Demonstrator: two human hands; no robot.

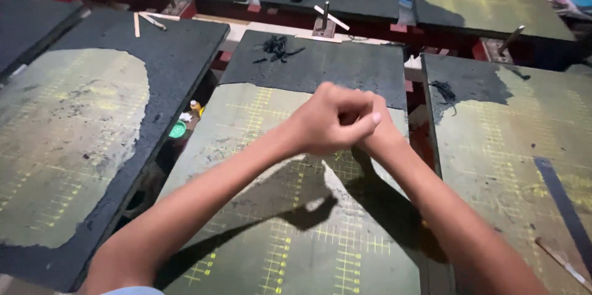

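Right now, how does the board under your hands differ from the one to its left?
The middle board is black only along its far end; the left board has black wrapping its far edge and near side. A heap of black scraps lies on the middle board; wooden sticks lie on the left board. Both show greenish faces with yellow grid marks.

Scraps [277, 47] on middle board [320, 67] — boards left, right.

Two bare forearms, no watch, rings or gloves visible. Left hand [327, 123] and right hand [381, 135] uncovered. Pale light-blue sleeve edge [132, 290] shows near the left upper arm; right sleeve out of view.
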